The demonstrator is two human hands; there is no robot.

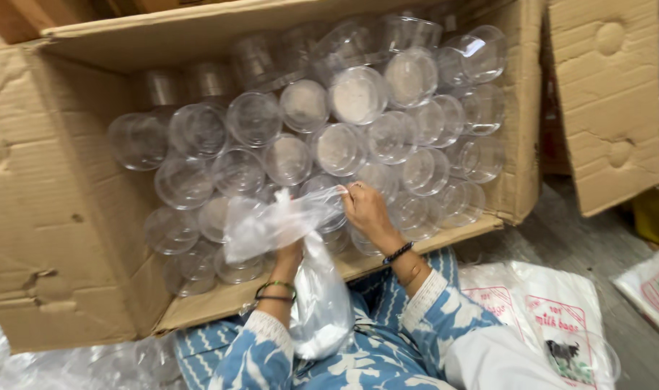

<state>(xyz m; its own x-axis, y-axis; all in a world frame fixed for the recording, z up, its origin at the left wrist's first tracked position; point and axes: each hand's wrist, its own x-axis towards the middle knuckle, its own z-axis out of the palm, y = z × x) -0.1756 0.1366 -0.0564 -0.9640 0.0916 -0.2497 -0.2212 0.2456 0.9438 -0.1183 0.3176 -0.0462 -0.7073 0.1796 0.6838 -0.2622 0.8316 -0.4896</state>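
A clear plastic bag (275, 220) with white content at its bottom hangs over my lap. My left hand (289, 254) grips its neck from below, mostly hidden by the plastic. My right hand (365, 209) pinches the bag's upper edge and pulls it to the right. Both hands hover over the near edge of a large cardboard box (62, 202) lying open toward me. The box is filled with several stacks of clear round plastic containers (340, 148), seen end-on.
A box flap (607, 94) stands at the right. White printed bags (553, 318) lie on the floor at lower right. Crumpled clear plastic (69, 365) lies at lower left. My blue patterned sleeves fill the bottom middle.
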